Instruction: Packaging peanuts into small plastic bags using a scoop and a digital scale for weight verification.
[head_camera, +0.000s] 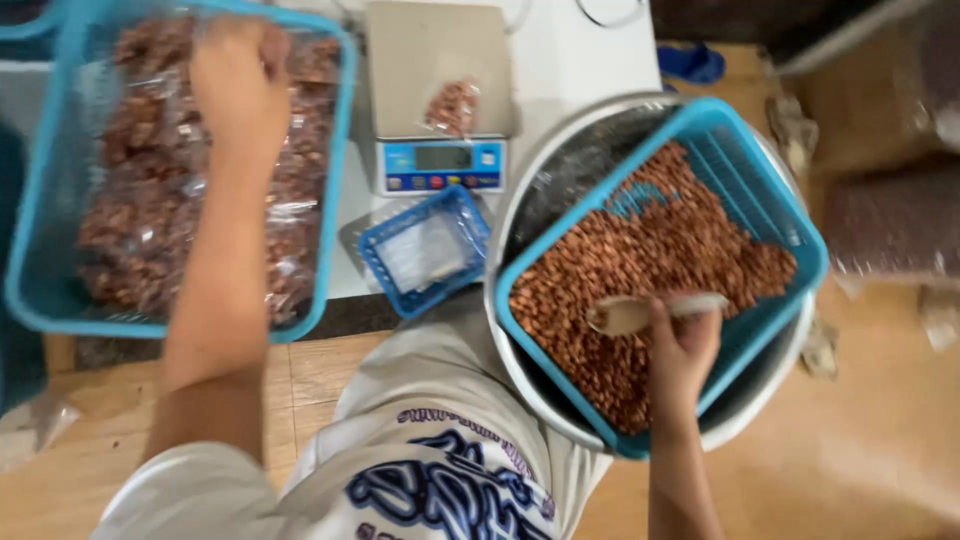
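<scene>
Peanuts (660, 250), reddish-brown and loose, fill most of a blue plastic basket (790, 215) that sits tilted inside a big round metal basin (500, 330) on my right side. From the head camera, the only view I have, my right hand (680, 345) is over the near part of that basket, fingers curled shut around the handle of a spoon-like scoop (630, 313). The scoop's bowl points left and rests on the peanuts, just in front of my knuckles; its pale handle runs right across the top of my hand. The picture is blurred there, so I cannot tell whether the bowl carries any nuts.

My left hand (240, 75) is stretched far forward over a second, larger blue basket (335, 190) on the left. That one is full of clear bags of peanuts (140, 220). The hand is seen from the back, fingers bent down into the bags at the far end; I cannot tell whether it is gripping one or only pressing on them.

Between the two baskets, on the white desk (590, 55), stands a small digital scale (440, 100) with a blue front panel, and one small filled bag (455, 105) lies on its platform, well apart from both hands. Just nearer to me than the scale is a little blue tray (470, 215) holding what look like empty clear bags (420, 252). My knee in pale cloth is below it, over a wooden floor (870, 440).
</scene>
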